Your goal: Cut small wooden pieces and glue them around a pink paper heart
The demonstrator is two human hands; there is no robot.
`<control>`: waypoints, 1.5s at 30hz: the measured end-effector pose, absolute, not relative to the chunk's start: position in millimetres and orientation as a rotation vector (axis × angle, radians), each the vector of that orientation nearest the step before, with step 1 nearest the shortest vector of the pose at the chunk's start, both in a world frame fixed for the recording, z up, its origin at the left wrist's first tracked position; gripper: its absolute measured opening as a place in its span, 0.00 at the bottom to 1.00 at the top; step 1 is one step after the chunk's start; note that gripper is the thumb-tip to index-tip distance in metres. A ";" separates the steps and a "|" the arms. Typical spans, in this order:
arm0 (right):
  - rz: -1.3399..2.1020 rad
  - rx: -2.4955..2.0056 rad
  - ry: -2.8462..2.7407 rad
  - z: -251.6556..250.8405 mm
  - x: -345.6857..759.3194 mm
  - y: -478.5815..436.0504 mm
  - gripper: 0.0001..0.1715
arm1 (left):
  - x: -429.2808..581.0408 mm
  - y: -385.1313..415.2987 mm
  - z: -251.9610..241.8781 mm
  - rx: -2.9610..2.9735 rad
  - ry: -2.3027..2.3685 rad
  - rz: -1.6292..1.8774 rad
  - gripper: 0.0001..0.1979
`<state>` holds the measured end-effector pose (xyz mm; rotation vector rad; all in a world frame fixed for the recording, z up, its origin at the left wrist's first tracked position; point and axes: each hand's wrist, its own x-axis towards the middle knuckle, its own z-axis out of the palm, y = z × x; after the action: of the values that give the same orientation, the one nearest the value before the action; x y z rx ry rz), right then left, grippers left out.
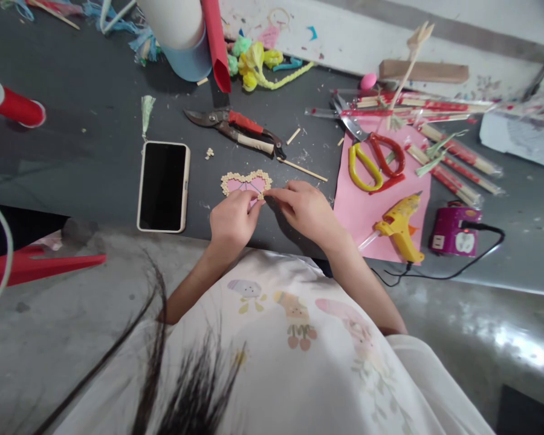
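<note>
A pink paper heart (239, 186) edged with small pale wooden pieces lies near the table's front edge. My left hand (232, 219) covers its lower left part, thumb and fingers closed on the heart. From the right, my right hand (306, 208) reaches its fingertips to the heart's right edge, pinched together. Whatever sits between those right fingertips is too small to make out. Just left of the heart is a little cluster of wooden bits (209, 153). Beyond it lie pruning shears (236, 128) with one red and one pale handle, and a thin wooden stick (303, 169).
A phone (163, 187) lies to the left. On the right, pink paper (351, 208) bears scissors (362, 151) and a yellow glue gun (401, 226), beside a purple power block (456, 232) with a black cord. Wrapped chopsticks (453, 175) and a red thread spool (22, 107) lie farther off.
</note>
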<state>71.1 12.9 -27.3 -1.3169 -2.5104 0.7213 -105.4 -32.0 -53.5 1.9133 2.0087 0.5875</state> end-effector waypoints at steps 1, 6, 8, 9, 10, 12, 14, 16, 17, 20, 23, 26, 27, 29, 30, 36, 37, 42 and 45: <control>0.720 -1.318 -2.509 -27.4 71.5 12.4 0.21 | -105.2 -32.2 -53.3 1.922 2.016 0.567 0.09; 0.724 -1.283 -2.510 -28.8 72.5 9.7 0.22 | -104.4 -32.4 -51.3 1.943 2.041 0.483 0.11; 0.735 -1.267 -2.524 -29.3 71.8 8.8 0.23 | -104.5 -32.5 -51.1 1.949 2.039 0.483 0.11; 0.739 -1.261 -2.529 -29.5 71.3 8.5 0.23 | -104.6 -32.6 -51.2 1.954 2.035 0.488 0.11; 0.742 -1.258 -2.532 -29.6 70.7 8.2 0.23 | -104.8 -32.7 -51.4 1.959 2.031 0.496 0.11; 0.740 -1.258 -2.537 -29.8 69.8 7.8 0.23 | -105.3 -33.1 -52.1 1.967 2.023 0.512 0.11; 0.730 -1.270 -2.544 -30.0 69.2 7.7 0.22 | -105.9 -33.6 -53.0 1.968 2.014 0.524 0.11; 0.715 -1.276 -2.561 -30.4 69.1 7.7 0.23 | -106.2 -34.5 -53.9 1.970 2.011 0.536 0.12; 0.704 -1.279 -2.568 -30.6 69.2 7.7 0.23 | -106.2 -35.0 -54.3 1.972 2.010 0.545 0.12; 0.660 -1.282 -2.586 -31.4 69.7 7.5 0.23 | -105.8 -36.7 -55.4 1.984 2.023 0.584 0.12; 0.628 -1.281 -2.600 -32.2 69.9 6.8 0.23 | -104.9 -37.8 -56.5 1.993 2.034 0.628 0.11; 0.615 -1.277 -2.608 -32.7 69.6 5.9 0.23 | -104.2 -37.9 -57.4 2.005 2.025 0.658 0.11; 0.612 -1.275 -2.610 -32.7 69.3 5.6 0.24 | -104.0 -37.8 -57.5 2.010 2.022 0.659 0.11; 0.615 -1.271 -2.612 -32.3 69.1 5.4 0.24 | -103.8 -37.6 -57.5 2.019 2.020 0.647 0.11; 0.624 -1.269 -2.609 -31.9 69.2 5.6 0.23 | -103.7 -37.4 -57.4 2.021 2.021 0.640 0.11; 0.776 -1.230 -2.497 -28.2 73.6 9.9 0.23 | -103.4 -36.1 -56.6 2.001 2.029 0.605 0.10; 0.771 -1.241 -2.488 -27.8 74.3 10.7 0.22 | -103.3 -35.9 -56.3 1.993 2.031 0.595 0.10; 0.728 -1.295 -2.518 -28.6 73.4 11.9 0.22 | -102.4 -35.1 -54.0 1.963 2.028 0.557 0.10; 0.721 -1.304 -2.520 -29.7 71.9 11.4 0.22 | -101.9 -34.9 -52.5 1.943 2.031 0.522 0.11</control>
<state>71.9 11.4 -29.7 -1.3045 -2.5199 0.7210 -101.9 -34.9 -52.5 1.9427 2.0308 0.5220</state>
